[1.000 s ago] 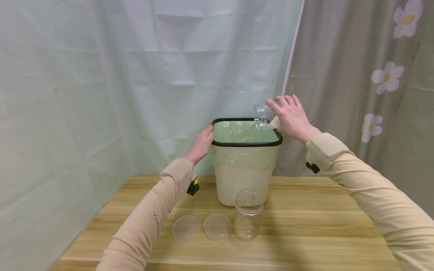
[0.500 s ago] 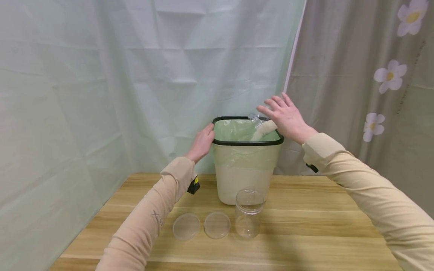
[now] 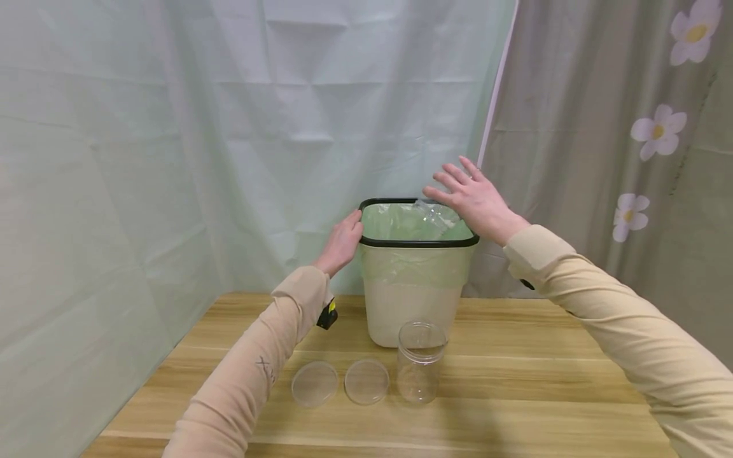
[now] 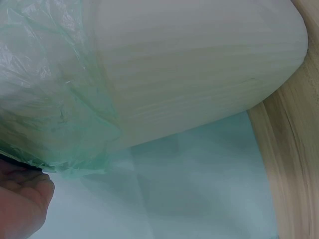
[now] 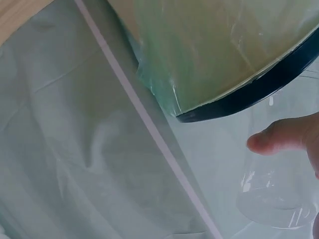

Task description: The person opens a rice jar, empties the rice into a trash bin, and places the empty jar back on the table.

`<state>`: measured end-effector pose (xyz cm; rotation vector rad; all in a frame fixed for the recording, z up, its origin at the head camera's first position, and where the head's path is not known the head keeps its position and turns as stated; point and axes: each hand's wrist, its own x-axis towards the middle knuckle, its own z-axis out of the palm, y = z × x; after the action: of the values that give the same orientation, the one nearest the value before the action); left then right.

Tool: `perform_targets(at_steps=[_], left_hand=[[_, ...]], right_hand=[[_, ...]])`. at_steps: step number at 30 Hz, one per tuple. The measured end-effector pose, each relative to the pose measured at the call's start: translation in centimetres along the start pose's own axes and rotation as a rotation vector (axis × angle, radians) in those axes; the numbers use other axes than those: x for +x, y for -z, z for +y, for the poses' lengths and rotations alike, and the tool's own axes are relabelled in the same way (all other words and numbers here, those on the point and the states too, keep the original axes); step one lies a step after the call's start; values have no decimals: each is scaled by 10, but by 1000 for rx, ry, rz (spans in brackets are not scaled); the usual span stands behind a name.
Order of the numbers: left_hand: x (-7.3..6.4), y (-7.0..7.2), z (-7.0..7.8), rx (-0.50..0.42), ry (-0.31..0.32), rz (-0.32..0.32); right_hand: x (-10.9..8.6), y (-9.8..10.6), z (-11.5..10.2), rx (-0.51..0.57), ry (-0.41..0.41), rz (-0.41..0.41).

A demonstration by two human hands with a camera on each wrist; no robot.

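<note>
My left hand grips the left rim of a cream trash bin, fingers curled against the edge in the left wrist view. A pale green liner bag covers the bin's upper part, under a black rim frame. Above the bin's right side, my right hand holds a clear plastic jar, tipped with its mouth down into the bin. The thumb lies along the jar's side. A little white material shows by that jar; most of the bin's inside is hidden.
Another clear jar stands uncovered on the wooden table in front of the bin. Left of it lie two round clear lids. A pale curtain hangs behind, with a grey flowered curtain at the right.
My right hand has tilted the jar further down and moved slightly left. White contents slid out of the jar into the bin. The left hand stayed on the rim.
</note>
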<state>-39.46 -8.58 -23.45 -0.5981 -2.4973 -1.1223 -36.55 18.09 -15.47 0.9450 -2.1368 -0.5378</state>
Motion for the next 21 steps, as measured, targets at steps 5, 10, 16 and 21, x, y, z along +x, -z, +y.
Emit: perform_targets(at_steps=[5,10,16,21], left_hand=[[0,-1,1,-6,-5,5],[0,-2,2,-21,4,-3],[1,-3,2,-19,-1,-5],[2,-4,2,-10,-12,13]], right_hand=[[3,4,-2,-95,50,-93],[7,6,-3,-201,132,-123],[11,6,-5,-375,260,-154],[13,7,-8,-548,370,-173]])
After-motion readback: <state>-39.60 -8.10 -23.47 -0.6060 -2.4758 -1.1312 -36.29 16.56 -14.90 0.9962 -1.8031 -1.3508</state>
